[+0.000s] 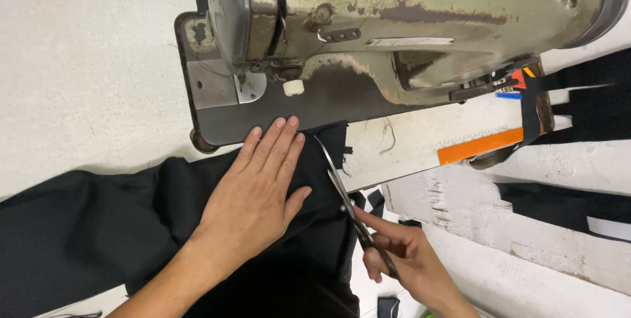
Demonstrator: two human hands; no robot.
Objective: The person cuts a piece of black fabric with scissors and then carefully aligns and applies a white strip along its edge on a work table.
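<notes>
My left hand (pixel 257 186) lies flat, fingers together, pressing down on a black fabric (pixel 98 226) spread across the table in front of an old greenish sewing machine (pixel 407 22). My right hand (pixel 404 255) grips the handles of a pair of metal scissors (pixel 342 193). The blades point away from me along the fabric's right edge, just right of my left thumb. The fingertips of my left hand reach the machine's dark bed plate (pixel 315 104).
An orange strip (pixel 470 147) lies on the white table (pixel 85 62) right of the machine. More black cloth pieces (pixel 591 108) sit at the far right. A worn white ledge (pixel 526 232) runs below them. The machine's handwheel (pixel 601 6) sticks out top right.
</notes>
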